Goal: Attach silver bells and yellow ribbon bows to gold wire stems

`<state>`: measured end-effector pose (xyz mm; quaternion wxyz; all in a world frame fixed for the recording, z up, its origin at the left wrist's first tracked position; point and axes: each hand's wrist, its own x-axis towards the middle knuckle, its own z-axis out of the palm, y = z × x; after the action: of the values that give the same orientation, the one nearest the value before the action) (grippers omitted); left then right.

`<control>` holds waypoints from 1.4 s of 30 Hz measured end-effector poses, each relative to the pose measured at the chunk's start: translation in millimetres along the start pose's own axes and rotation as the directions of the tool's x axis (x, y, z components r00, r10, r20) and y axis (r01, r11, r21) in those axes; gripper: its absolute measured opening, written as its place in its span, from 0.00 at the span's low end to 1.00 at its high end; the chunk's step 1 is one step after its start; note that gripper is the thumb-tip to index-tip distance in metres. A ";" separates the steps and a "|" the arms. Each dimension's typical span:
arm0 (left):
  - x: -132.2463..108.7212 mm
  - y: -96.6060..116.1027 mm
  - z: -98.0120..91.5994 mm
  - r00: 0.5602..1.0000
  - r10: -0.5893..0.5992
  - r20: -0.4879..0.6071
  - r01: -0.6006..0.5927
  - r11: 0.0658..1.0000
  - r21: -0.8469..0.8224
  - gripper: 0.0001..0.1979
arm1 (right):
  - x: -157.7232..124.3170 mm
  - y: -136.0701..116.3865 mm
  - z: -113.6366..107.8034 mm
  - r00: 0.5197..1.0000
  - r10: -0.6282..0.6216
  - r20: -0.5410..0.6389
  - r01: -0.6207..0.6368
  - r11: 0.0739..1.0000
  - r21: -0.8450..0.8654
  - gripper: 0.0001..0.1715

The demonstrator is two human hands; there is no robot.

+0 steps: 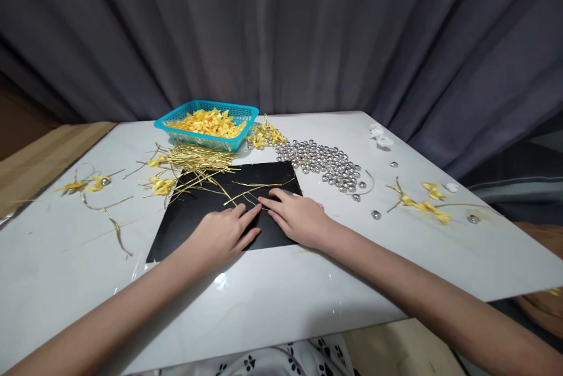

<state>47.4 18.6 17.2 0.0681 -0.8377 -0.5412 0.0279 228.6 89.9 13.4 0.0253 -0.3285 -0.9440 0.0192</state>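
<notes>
**2 hands pinching gold wire on a black mat**

Head view: both bare hands are lying palm-down on a flat, matte black mat that is sitting on a glossy, pale marble-look table. The left hand is stretching its index finger and thumb forward, and the right hand is doing the same from the other side. The fingertips of both hands are meeting at 1 spot near the mat's middle, closing together on a thin gold wire strip that is lying across the black surface; the remaining fingers are resting loosely spread on the mat.

More gold strips are fanning out in a loose, stiff bundle over the mat's far left corner. Behind them a turquoise plastic basket with latticed walls is holding a heap of folded yellow ribbon pieces. To the right of the mat, a scatter of shiny silver beads, rounded and metallic, is spreading over the table. Finished yellow bows with wire tails are lying well apart at the right, and others are lying at the left. A grey pleated curtain is hanging behind the table.
</notes>
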 end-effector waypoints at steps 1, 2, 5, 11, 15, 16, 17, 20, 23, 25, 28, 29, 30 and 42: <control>0.8 -0.4 0.3 1.000 0.008 0.005 -0.008 1.000 0.006 0.21 | -0.8 0.8 0.8 1.000 -0.011 0.001 0.011 1.000 -0.025 0.26; 0.4 -1.1 0.0 1.000 0.018 0.008 -0.018 1.000 0.008 0.21 | -2.3 1.4 1.7 1.000 -0.027 0.004 0.028 0.998 -0.050 0.26; -7.7 -4.0 -3.0 0.998 0.060 0.014 -0.061 0.998 0.015 0.19 | -9.1 3.0 3.5 0.997 -0.069 0.021 0.071 0.992 -0.105 0.27; -25.6 -4.7 -5.6 0.994 0.111 -0.014 -0.111 0.993 -0.030 0.17 | -8.6 3.7 3.8 0.996 -0.091 -0.013 0.090 0.993 -0.082 0.27; -17.8 2.5 -3.2 0.999 0.051 -0.019 -0.052 0.995 -0.090 0.21 | 2.0 2.2 7.7 0.990 -0.134 -0.053 0.134 0.991 -0.002 0.25; -14.1 4.2 -2.4 0.999 0.026 -0.019 -0.028 0.995 -0.096 0.22 | 3.4 2.3 9.4 0.989 -0.132 -0.060 0.134 0.991 0.018 0.25; -10.2 5.5 -1.6 1.000 0.003 -0.017 -0.004 0.996 -0.094 0.22 | 4.2 2.7 11.5 0.989 -0.128 -0.073 0.131 0.991 0.036 0.25; 1.1 6.5 0.2 0.999 -0.046 -0.017 0.044 0.995 -0.091 0.19 | 3.5 6.9 19.1 0.985 -0.079 -0.155 0.093 0.992 0.086 0.23; 9.1 5.2 0.9 0.998 -0.047 -0.034 0.044 0.995 -0.088 0.14 | 2.5 12.7 27.3 0.968 -0.115 -0.223 0.134 0.988 0.071 0.23; 11.5 4.1 1.3 0.998 -0.025 -0.054 0.020 0.996 -0.089 0.12 | 2.3 15.9 31.9 0.955 -0.138 -0.264 0.156 0.986 0.051 0.24; 9.2 3.5 1.6 0.995 0.057 -0.076 -0.065 0.992 -0.107 0.12 | 1.8 19.3 35.7 0.935 -0.163 -0.314 0.183 0.983 0.035 0.24; 6.7 4.0 1.4 0.993 0.087 -0.081 -0.096 0.989 -0.117 0.12 | 1.3 20.1 36.1 0.931 -0.169 -0.324 0.192 0.981 0.039 0.24; 3.5 4.9 0.9 0.990 0.113 -0.085 -0.123 0.984 -0.128 0.12 | 0.8 20.7 36.0 0.927 -0.175 -0.331 0.201 0.978 0.047 0.24; -55.3 45.0 5.9 0.934 0.182 -0.308 -0.223 0.969 -0.102 0.14 | -4.3 16.1 26.6 0.971 -0.053 -0.232 0.099 0.977 0.188 0.21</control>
<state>64.6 -49.5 3.4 0.0880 -0.8864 -0.4362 -0.1277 240.3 99.3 -14.1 0.1659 -0.2879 -0.9402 0.0747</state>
